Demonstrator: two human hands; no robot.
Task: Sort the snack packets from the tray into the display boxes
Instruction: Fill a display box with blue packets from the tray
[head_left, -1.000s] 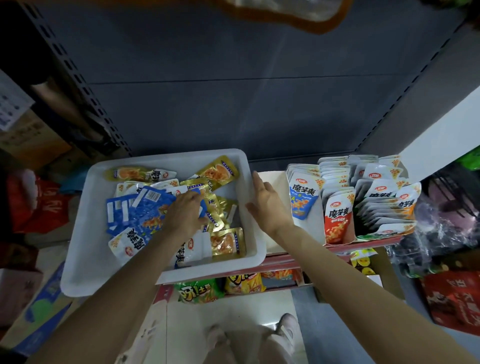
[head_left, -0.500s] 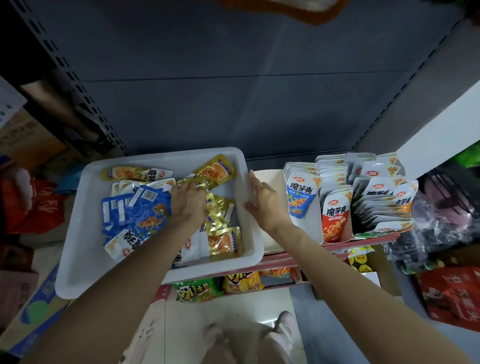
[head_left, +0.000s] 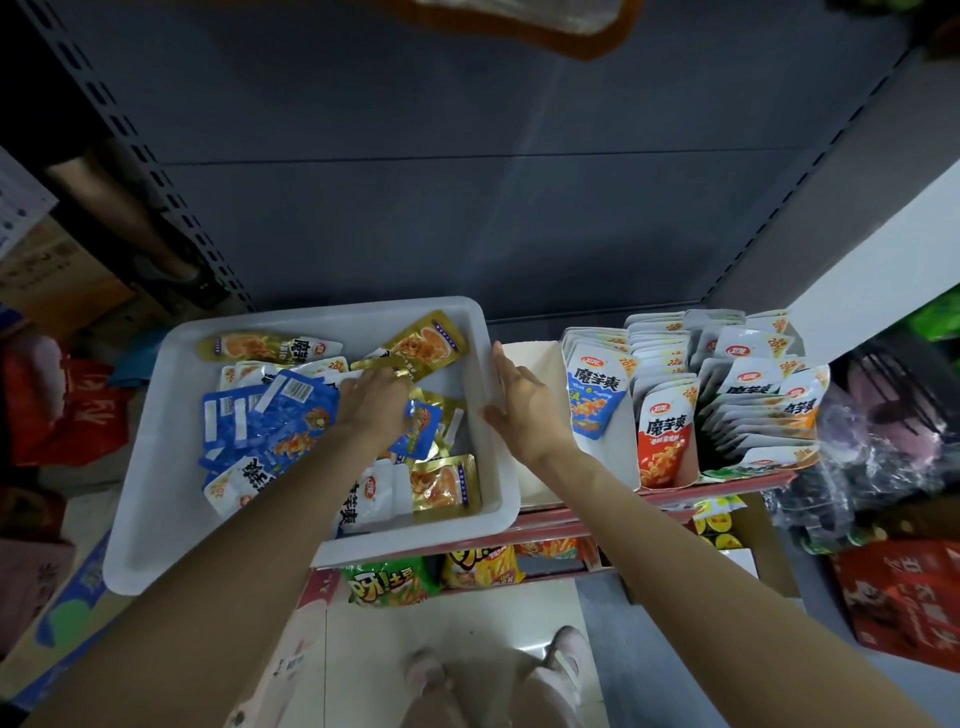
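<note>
Since a second ago the left hand (head_left: 374, 402) has reached farther into the white tray (head_left: 156, 467), fingers curled onto a gold packet (head_left: 395, 364) just beyond them, suggesting selection underway; right hand (head_left: 524, 402), fingers straight, steadies the rim.

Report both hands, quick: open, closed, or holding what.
Left hand: among the packets in the tray, fingertips on a gold packet; grip cannot be told.
Right hand: open, flat against the tray's right rim.
</note>
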